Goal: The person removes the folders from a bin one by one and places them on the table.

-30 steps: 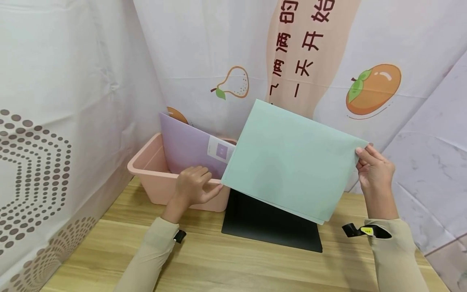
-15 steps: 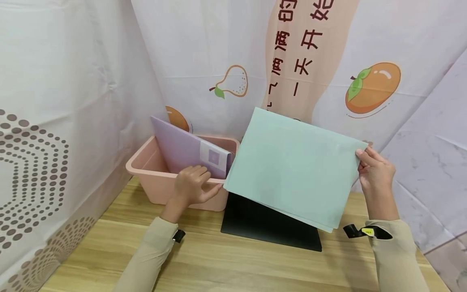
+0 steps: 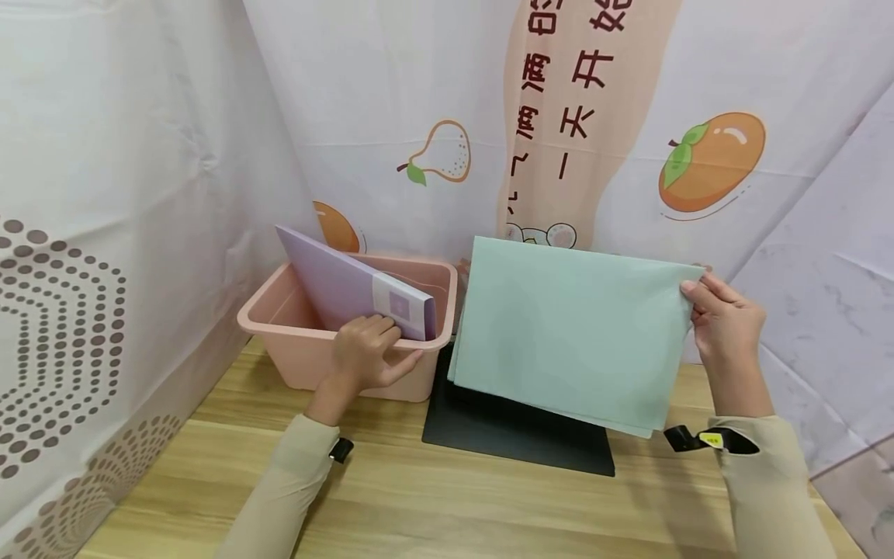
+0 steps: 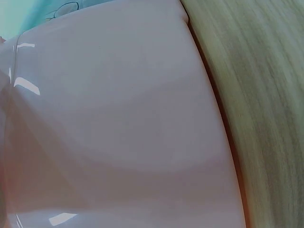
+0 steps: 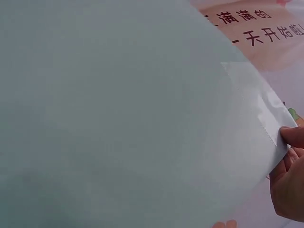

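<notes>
My right hand (image 3: pixel 729 322) pinches a mint-green file folder (image 3: pixel 573 334) at its upper right corner, thumb on the near face. The folder hangs tilted above a flat black sheet-like thing (image 3: pixel 517 439) on the table, its lower edges slightly parted. In the right wrist view a clear strip (image 5: pixel 254 102) shows near the held corner. My left hand (image 3: pixel 365 353) grips the front rim of a pink plastic bin (image 3: pixel 300 361), fingers over the edge and thumb outside. A purple folder (image 3: pixel 331 283) with a pale label leans inside that bin, beside the left fingertips.
The wooden table (image 3: pixel 447 512) carries the bin at left and the black sheet right of it. Close behind hangs a printed white curtain (image 3: pixel 377 78), with more fabric along both sides. Bin wall (image 4: pixel 118 95) fills most of the left wrist view.
The green folder has swung lower and moved right, away from the bin, its top edge now nearly level. The purple folder has tipped left and down in the bin. My left hand stays put.
</notes>
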A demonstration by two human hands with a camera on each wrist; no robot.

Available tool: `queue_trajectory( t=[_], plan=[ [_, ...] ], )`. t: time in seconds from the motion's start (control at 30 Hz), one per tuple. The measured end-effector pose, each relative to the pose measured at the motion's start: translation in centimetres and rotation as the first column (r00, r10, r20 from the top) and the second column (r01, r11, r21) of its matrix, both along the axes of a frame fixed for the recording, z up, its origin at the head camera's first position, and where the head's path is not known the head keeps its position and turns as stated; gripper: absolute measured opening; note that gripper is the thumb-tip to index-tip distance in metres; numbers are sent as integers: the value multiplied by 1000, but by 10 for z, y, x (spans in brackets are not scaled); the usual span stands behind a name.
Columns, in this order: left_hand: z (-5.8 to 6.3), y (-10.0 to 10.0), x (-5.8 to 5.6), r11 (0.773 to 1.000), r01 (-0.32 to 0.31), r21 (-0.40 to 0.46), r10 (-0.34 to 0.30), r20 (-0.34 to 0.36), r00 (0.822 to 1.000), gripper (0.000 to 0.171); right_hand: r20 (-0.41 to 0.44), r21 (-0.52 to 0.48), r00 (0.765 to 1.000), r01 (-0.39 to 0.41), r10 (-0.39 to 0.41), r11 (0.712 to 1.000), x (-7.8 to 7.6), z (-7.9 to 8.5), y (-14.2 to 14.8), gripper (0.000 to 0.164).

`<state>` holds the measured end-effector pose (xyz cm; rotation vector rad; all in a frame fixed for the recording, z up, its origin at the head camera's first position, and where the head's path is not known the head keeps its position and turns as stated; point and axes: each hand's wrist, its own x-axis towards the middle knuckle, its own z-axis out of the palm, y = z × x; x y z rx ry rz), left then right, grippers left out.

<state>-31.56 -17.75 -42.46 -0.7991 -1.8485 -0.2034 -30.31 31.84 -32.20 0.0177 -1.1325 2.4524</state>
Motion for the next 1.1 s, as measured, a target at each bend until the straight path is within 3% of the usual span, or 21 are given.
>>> queue_trajectory(
  t=[0.2, 0.47, 0.7, 0.87, 1.1],
  plan=[
    [0, 0, 0, 1000, 2, -3, -2, 11, 1000, 60, -5, 172, 999, 44, -44, 984, 2, 1, -1, 33],
    [2, 0, 2, 1000, -4, -13, 4, 21, 1000, 61, -37, 217, 999, 19, -11, 976, 2, 3, -6, 35],
    [1, 0, 1, 1000, -1, -19, 2, 20, 1000, 59, -63, 328, 998, 26, -6, 944, 2, -1, -6, 33],
    [1, 1, 1, 1000, -2, -22, 2, 15, 1000, 58, -71, 463, 997, 2, 35, 886, 6, -3, 2, 34],
    [1, 1, 2, 1000, -4, -13, 4, 19, 1000, 59, -65, 653, 995, -11, 71, 758, 12, 5, 13, 34]
  ],
)
